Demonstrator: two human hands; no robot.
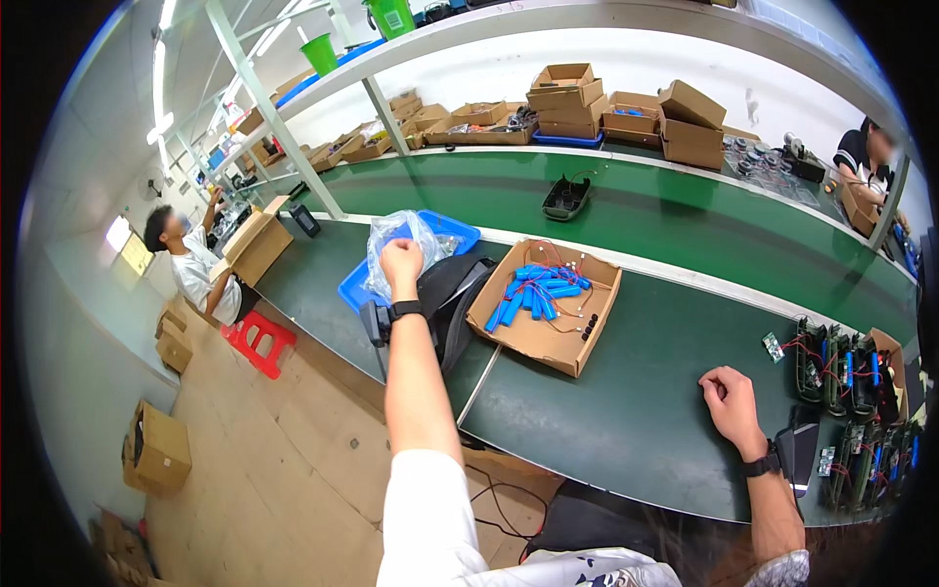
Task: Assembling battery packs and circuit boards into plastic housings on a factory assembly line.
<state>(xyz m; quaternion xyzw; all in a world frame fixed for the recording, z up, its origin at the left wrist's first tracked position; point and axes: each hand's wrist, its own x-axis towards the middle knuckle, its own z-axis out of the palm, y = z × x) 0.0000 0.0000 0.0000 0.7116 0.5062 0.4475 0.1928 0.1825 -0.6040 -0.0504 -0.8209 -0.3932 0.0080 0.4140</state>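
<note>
My left hand (402, 262) is stretched out over a clear plastic bag (421, 235) in a blue tray (460, 228). Its fingers are curled closed, and whatever they grip is hidden. Over the dark green table my right hand (734, 401) is loosely closed, thumb against the fingers; a dark spot shows there, too small to name. Between the hands lies an open cardboard box (577, 352) with several blue battery packs (536, 292) on red and black wires, plus small black parts (589, 326). A black bag (455, 303) lies beside my left forearm.
Right of my right hand stand several dark green casings (836, 372) with wires and a small circuit board (773, 346). A dark casing (566, 198) sits on the green conveyor belt (665, 220). Cardboard boxes (567, 98) line the back. One person sits left near a red stool (259, 342), another far right.
</note>
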